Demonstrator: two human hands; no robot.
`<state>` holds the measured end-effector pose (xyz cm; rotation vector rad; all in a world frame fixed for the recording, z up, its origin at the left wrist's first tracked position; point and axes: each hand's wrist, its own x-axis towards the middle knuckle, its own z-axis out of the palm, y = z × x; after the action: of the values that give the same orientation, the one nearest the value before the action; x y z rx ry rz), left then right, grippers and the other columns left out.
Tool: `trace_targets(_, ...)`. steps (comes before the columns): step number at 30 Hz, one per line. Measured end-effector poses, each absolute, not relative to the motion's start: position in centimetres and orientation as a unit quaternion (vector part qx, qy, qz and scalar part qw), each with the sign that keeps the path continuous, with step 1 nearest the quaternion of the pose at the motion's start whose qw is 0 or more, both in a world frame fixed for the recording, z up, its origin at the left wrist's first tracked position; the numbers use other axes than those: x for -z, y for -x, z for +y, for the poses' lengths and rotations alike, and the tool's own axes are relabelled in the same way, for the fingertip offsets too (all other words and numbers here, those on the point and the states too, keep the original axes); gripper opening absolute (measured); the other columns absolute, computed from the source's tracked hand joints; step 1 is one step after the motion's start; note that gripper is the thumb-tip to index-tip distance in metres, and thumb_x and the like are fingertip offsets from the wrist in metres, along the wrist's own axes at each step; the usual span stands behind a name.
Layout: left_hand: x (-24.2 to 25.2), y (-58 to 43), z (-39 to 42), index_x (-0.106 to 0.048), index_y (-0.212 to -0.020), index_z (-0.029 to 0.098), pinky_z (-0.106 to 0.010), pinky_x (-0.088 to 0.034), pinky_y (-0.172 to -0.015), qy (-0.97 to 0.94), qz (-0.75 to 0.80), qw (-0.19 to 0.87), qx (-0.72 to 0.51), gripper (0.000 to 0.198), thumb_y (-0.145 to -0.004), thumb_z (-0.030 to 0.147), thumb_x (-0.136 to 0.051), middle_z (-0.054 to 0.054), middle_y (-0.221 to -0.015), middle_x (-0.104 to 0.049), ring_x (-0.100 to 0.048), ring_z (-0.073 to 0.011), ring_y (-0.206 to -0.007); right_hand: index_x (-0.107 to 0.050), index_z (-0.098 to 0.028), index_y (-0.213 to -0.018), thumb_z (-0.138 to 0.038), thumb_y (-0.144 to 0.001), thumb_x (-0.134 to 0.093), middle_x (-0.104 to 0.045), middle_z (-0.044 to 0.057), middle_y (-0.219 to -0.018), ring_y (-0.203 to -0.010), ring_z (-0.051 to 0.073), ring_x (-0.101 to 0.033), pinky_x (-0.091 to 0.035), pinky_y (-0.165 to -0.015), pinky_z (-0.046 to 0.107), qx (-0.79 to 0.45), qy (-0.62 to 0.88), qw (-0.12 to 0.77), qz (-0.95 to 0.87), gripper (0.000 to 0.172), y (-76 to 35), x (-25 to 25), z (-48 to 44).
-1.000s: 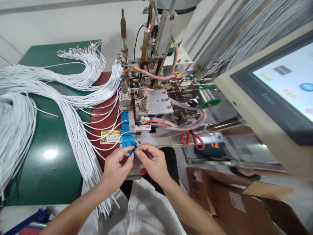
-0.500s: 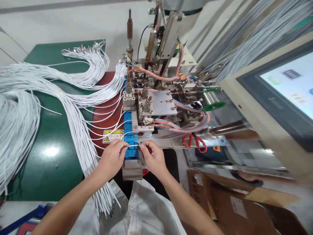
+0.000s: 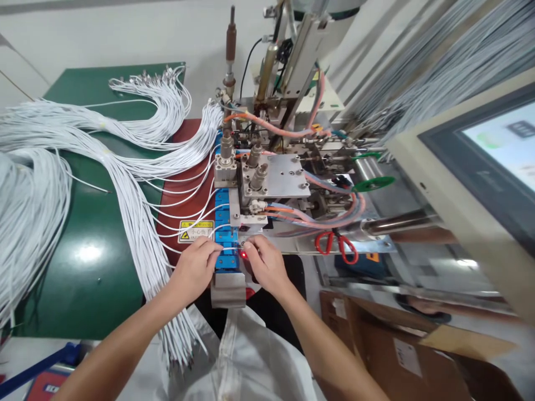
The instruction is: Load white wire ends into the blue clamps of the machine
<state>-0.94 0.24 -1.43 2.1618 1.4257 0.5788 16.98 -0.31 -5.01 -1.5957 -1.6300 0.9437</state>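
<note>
My left hand (image 3: pixel 197 266) pinches a white cable (image 3: pixel 228 249) between thumb and fingertips. The cable lies across a row of blue clamp blocks (image 3: pixel 226 262) along the machine's front left edge. On the other side of the blocks, my right hand (image 3: pixel 267 266) has its thumb and fingers closed at the same cable's thin end, which they mostly hide. A small red light (image 3: pixel 243 254) glows right by those fingertips. More white cables (image 3: pixel 196 214) run into the blue blocks farther back.
A metal machine (image 3: pixel 278 175) with orange hoses stands ahead. Red-handled scissors (image 3: pixel 346 249) lie right of my hands. A big bundle of white cables (image 3: pixel 129 214) covers the green table (image 3: pixel 100 289). A screen panel (image 3: pixel 443 139) juts in from the right, above cardboard boxes (image 3: pixel 376 340).
The red light beside my right fingertips now shows brighter and plainer. My right fingers have shifted slightly along the cable's end. The whole view has moved a little.
</note>
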Motion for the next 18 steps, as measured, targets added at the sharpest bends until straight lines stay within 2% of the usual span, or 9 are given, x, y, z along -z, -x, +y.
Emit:
trace_targets(4,1.6,0.9,0.0,-0.061,-0.086,0.017,-0.027,-0.048,-0.073,-0.796,0.513,0.227,-0.229,0.016,-0.084,0.011,-0.046,-0.003,-0.082,-0.058,-0.058,-0.0137,-0.077,-0.043,-0.020,-0.063,-0.032,-0.087,-0.035,-0.048,-0.001,-0.061,-0.058,0.013,-0.047,-0.034,-0.056,0.024,-0.300,0.607,0.342,-0.652,0.028,-16.1,5.6,-0.2)
trace_targets(9,1.8,0.8,-0.3,-0.061,-0.089,0.016,-0.029,-0.049,-0.073,-0.821,0.504,0.162,-0.216,0.019,-0.085,0.012,-0.043,-0.005,-0.082,-0.060,-0.058,-0.0151,-0.076,-0.031,-0.022,-0.055,-0.030,-0.087,-0.033,-0.034,-0.005,-0.050,-0.047,0.011,-0.036,-0.029,-0.049,0.023,-0.316,0.626,0.389,-0.598,0.034,-14.9,6.4,-0.5)
trace_targets(13,1.8,1.0,-0.4,-0.062,-0.091,0.015,-0.035,-0.047,-0.076,-0.866,0.465,0.064,-0.171,0.021,-0.085,0.011,-0.042,-0.006,-0.081,-0.064,-0.057,-0.0193,-0.079,-0.038,-0.020,-0.055,-0.034,-0.086,-0.038,-0.038,-0.005,-0.051,-0.050,0.011,-0.039,-0.031,-0.051,0.022,-0.335,0.631,0.380,-0.587,0.034,-15.4,6.4,-0.4)
trace_targets(18,0.4,2.5,-0.9,-0.055,-0.111,0.013,-0.039,-0.041,-0.089,-0.898,0.423,0.050,-0.111,0.028,-0.087,0.011,-0.041,-0.010,-0.108,-0.061,-0.053,-0.0221,-0.099,-0.053,-0.018,-0.066,-0.041,-0.085,-0.040,-0.050,-0.002,-0.058,-0.056,0.012,-0.046,-0.037,-0.056,0.023,-0.378,0.637,0.478,-0.473,0.032,-16.8,6.5,-0.4)
